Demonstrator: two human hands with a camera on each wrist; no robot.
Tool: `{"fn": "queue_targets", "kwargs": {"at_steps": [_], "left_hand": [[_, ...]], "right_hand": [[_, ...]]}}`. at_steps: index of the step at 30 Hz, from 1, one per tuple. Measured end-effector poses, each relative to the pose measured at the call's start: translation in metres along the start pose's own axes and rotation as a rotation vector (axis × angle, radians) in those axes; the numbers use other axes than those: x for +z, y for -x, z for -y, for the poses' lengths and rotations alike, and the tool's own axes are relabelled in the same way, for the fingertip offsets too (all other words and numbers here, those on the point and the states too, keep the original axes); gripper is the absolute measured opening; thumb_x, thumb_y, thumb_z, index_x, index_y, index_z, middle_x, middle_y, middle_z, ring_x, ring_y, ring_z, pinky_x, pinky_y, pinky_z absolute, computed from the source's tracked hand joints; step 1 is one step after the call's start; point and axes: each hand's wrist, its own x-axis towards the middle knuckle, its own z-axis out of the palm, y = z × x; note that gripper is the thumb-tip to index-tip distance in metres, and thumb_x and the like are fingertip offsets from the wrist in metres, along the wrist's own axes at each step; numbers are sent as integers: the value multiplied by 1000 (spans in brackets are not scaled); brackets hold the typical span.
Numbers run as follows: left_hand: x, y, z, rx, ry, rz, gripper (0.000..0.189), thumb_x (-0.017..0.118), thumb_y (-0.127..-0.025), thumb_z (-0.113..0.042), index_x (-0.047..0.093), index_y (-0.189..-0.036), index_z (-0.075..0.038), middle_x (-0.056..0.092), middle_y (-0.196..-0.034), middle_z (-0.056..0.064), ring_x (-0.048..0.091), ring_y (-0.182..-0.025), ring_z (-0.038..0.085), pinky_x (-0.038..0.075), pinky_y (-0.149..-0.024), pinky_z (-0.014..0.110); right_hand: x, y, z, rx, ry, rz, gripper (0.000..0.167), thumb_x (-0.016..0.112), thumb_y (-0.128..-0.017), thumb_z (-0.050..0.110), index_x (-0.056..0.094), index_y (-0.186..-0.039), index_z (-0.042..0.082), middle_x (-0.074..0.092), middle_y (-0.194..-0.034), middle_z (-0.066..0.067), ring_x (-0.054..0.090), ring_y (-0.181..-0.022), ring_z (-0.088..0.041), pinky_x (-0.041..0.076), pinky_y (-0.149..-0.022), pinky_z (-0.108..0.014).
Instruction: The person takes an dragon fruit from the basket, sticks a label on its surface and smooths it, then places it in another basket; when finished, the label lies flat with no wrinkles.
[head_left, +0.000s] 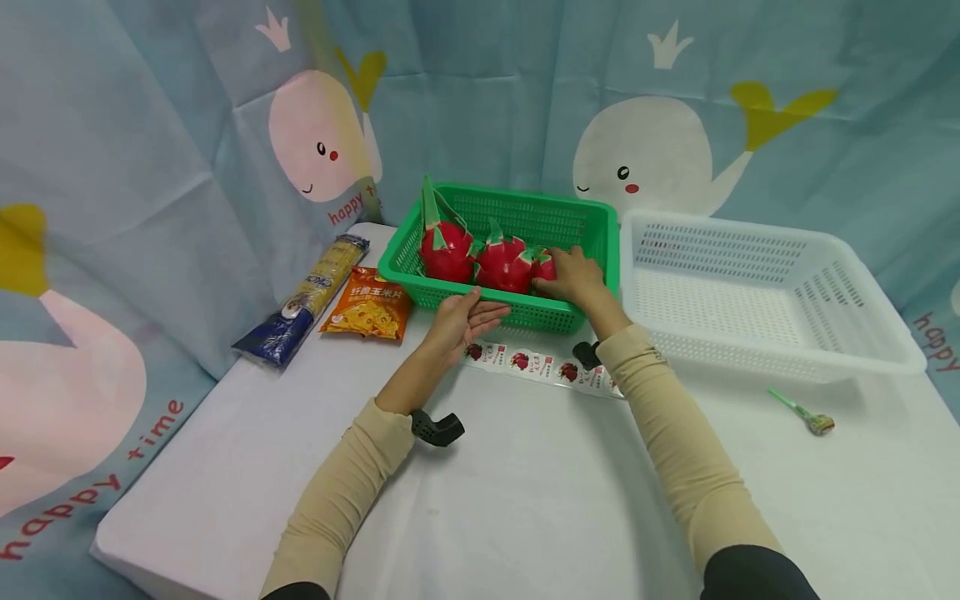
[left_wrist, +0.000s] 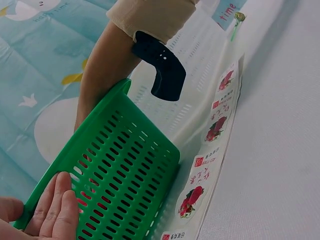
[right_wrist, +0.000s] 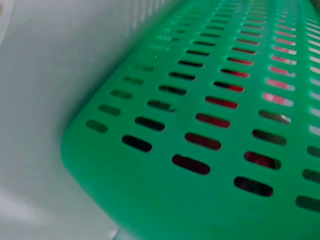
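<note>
A green basket (head_left: 536,314) with slotted walls holds three red dragon fruits, one at the left (head_left: 448,254), one in the middle (head_left: 501,267) and one at the right (head_left: 545,267). Reaching over the front right of the basket, my right hand (head_left: 577,277) curls its fingers round the right dragon fruit, partly covering it. My left hand (head_left: 455,325) is at the front wall, its straight fingers (left_wrist: 59,207) against the outside and its thumb at the rim. In the right wrist view the slotted wall (right_wrist: 165,165) fills most of the picture, and the hand is hidden.
Just in front of the basket lies a strip of dragon fruit stickers (head_left: 530,364). A white basket (head_left: 780,354) stands on the right, behind a lollipop (head_left: 817,423). An orange snack bag (head_left: 369,304) and a long blue-yellow packet (head_left: 307,300) lie on the left. Patterned curtains hang behind.
</note>
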Motion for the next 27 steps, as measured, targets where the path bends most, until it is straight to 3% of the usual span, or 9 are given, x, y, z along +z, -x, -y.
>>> {"fn": "queue_targets", "kwargs": {"at_steps": [7,10,15,22,27], "left_hand": [[-1,0,2,-14,29,0,25,38,-100,-24,50,-93,-3,71,-86,4,70,-83,14,51,-78,26],[-1,-1,1,-8,25,3,25,38,-100,-24,50,-91,-4,71,-86,3,70,-82,13,51,-77,25],[-2,-2,0,12,9,6,26,38,-100,-24,48,-90,-2,71,-87,4,70,-82,13,53,-76,24],[-1,-2,0,-10,31,25,26,39,-99,-24,49,-93,-1,70,-90,5,70,-83,13,52,-78,25],[-3,-1,-1,-7,24,37,26,39,-99,-24,50,-94,-1,71,-91,5,69,-86,15,51,-80,26]], "right_hand": [[-3,4,-1,-8,-68,-112,62,62,-82,39,46,-133,7,51,-118,-23,49,-107,-38,48,-82,-52],[-14,7,-3,-34,-102,-192,63,65,-80,38,48,-132,7,54,-115,-22,51,-104,-35,51,-79,-49],[-40,14,-9,-73,-206,-284,66,69,-79,35,46,-135,11,51,-124,-20,51,-106,-33,52,-78,-48],[-57,30,-23,-133,-381,-277,67,71,-78,33,46,-136,12,51,-128,-15,50,-108,-31,51,-81,-46],[-68,59,-31,-150,-476,-253,68,74,-76,32,46,-136,15,51,-129,-12,48,-111,-28,52,-81,-48]]}}
